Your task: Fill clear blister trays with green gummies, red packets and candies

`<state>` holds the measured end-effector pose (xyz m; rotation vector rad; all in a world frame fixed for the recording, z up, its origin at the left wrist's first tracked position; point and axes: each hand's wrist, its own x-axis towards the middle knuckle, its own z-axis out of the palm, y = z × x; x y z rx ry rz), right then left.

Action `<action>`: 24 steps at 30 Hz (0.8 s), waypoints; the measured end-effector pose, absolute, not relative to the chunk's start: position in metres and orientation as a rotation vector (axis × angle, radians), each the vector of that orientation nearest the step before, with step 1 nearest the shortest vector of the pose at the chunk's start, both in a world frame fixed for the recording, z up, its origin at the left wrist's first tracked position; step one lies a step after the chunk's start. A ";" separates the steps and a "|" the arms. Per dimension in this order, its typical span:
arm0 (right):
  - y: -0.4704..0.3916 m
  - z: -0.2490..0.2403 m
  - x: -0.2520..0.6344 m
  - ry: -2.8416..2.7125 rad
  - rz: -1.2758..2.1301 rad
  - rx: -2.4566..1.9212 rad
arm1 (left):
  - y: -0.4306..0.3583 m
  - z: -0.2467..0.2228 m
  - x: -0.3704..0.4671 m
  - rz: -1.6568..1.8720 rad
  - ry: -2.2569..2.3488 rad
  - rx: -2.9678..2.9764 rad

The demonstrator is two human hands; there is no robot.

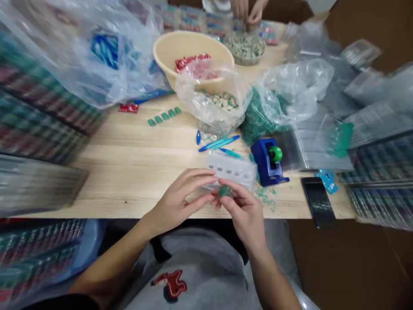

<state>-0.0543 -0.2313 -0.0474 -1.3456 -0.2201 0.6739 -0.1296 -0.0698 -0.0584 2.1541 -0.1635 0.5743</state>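
Green piece [225, 191], small, held in front of the person's body just above the near edge of the wooden bench [109, 172]. The right hand [240, 204] pinches the piece between thumb and fingers. The left hand [183, 193] lies beside it, its thumb and fingers parted and their tips pointing toward the piece; whether these tips touch it cannot be told. Directly beyond the hands lies a pale plastic tray [237, 164] with a row of small slots, partly covered by the fingers. Blue and turquoise pens [219, 143] lie along the tray's far side. To the right of the tray stands a blue tape dispenser [263, 161] carrying a green roll [275, 153]; tiny green bits [266, 198] are scattered before it. Farther right, a dark phone [318, 202] reaches over the bench edge, just beside a light-blue item [327, 180]. Left of center, green blocks [165, 116] form a slanting row, near a red packet [129, 107]. Behind the pens, a clear bag [193, 98] contains small pale and green pieces; a cream bowl [164, 60] with red packets stands behind it. At the far side, a co-worker's hands [248, 10] are close above a dish [248, 61] of small pieces.
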 end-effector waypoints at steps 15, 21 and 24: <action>-0.255 -0.035 -0.057 -0.411 0.447 -1.548 | -0.090 -0.031 -0.120 0.634 -0.159 2.185; -0.258 -0.037 -0.054 -0.363 0.433 -1.569 | -0.091 -0.029 -0.116 0.600 -0.241 2.340; -0.259 -0.042 -0.053 -0.248 0.537 -1.407 | -0.097 -0.035 -0.115 0.588 -0.200 2.246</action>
